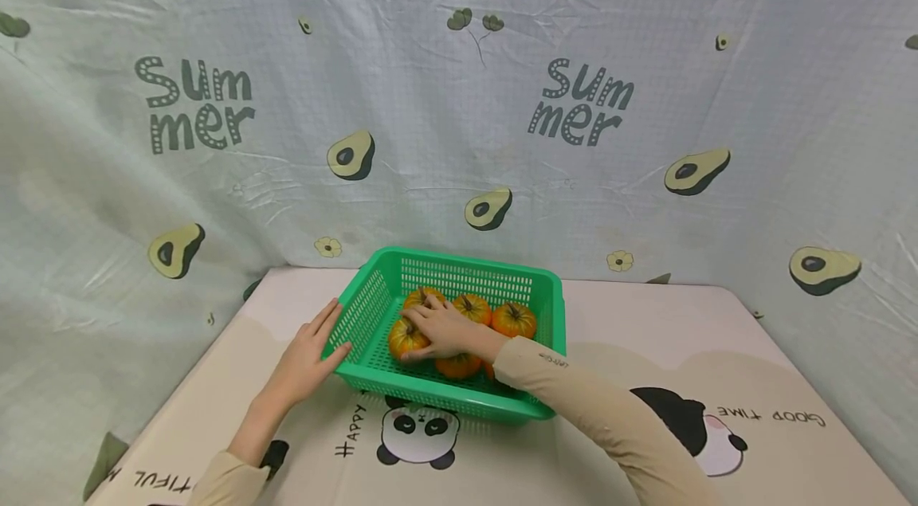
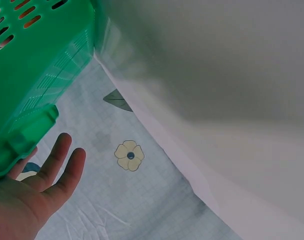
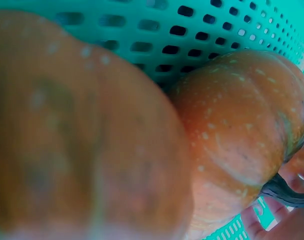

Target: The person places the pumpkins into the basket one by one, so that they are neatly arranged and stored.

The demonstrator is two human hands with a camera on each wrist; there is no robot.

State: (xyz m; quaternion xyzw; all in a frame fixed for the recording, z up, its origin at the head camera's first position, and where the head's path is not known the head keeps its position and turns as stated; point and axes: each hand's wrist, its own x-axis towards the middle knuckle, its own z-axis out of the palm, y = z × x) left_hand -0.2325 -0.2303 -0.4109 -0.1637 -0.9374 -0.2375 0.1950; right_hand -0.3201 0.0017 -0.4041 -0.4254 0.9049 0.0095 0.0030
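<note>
A green plastic basket (image 1: 459, 394) stands on the table with several small orange pumpkins inside. My left hand (image 1: 304, 358) is at the basket's left side, fingers extended along the rim; in the left wrist view, that hand (image 2: 34, 195) has spread fingers by the rim's corner. Reaching into the basket, my right hand (image 1: 445, 329) grips the front-left pumpkin (image 1: 404, 340), thumb in front and fingers over its far side. Beside it lie a back-left pumpkin (image 1: 423, 296) and others to the right. The right wrist view shows a pumpkin (image 3: 237, 125) with its dark stem near my fingers.
The table (image 1: 645, 331) has a pale cloth printed with pandas and lettering. Behind it hangs a light curtain (image 1: 430, 92) with avocado prints, close to the basket's back side. My right forearm crosses the basket's front-right corner.
</note>
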